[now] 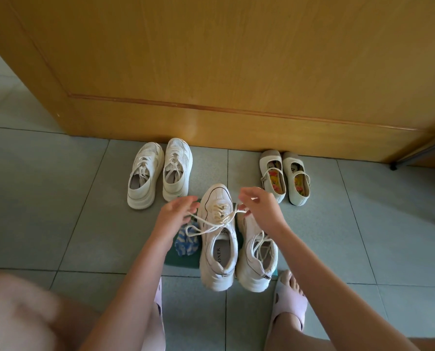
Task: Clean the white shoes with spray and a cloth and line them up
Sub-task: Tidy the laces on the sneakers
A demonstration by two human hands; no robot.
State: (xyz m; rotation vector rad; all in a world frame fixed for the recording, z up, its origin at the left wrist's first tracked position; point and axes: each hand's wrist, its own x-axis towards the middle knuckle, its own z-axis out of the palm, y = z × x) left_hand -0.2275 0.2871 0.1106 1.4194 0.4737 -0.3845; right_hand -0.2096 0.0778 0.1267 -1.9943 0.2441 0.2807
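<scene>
A white lace-up sneaker [217, 239] stands on a green mat [183, 258] in front of me, toe pointing away. Its twin [255, 257] stands close on its right. My left hand [175, 215] pinches one end of the near sneaker's lace to the left of the shoe. My right hand [260, 203] pinches the other end above and to the right. The lace [211, 224] stretches between both hands across the tongue. A blue-and-white cloth [186, 243] lies crumpled on the mat left of the sneaker. No spray bottle is in view.
A second pair of white sneakers [158, 172] stands by the wooden door [211, 72]. A pair of cream strap shoes [284, 176] stands to their right. My feet in pink slippers [288, 300] rest on the grey tiled floor [59, 198]. A dark furniture leg [393, 167] stands far right.
</scene>
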